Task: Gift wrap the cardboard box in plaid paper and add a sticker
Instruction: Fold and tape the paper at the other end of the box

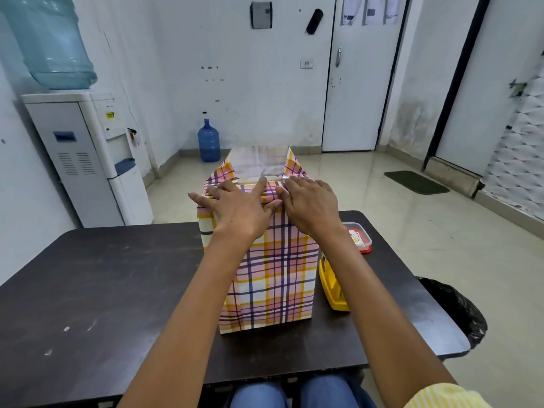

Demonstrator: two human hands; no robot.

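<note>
A tall box wrapped in pink, yellow and purple plaid paper (273,278) stands upright on the dark table (103,290). Its far flap (259,161) rises open above the top, showing the paper's white underside. My left hand (238,207) lies flat on the near top edge, fingers spread, pressing the folded paper down. Beside it, my right hand (312,204) presses the same fold, fingertips at a strip of clear tape. The cardboard itself is hidden under the paper.
A yellow tape dispenser (332,287) lies right of the box. Behind it sits a small clear container with a red lid (359,237). A water dispenser (88,154) stands at the left wall. A black bin bag (459,310) is off the table's right edge.
</note>
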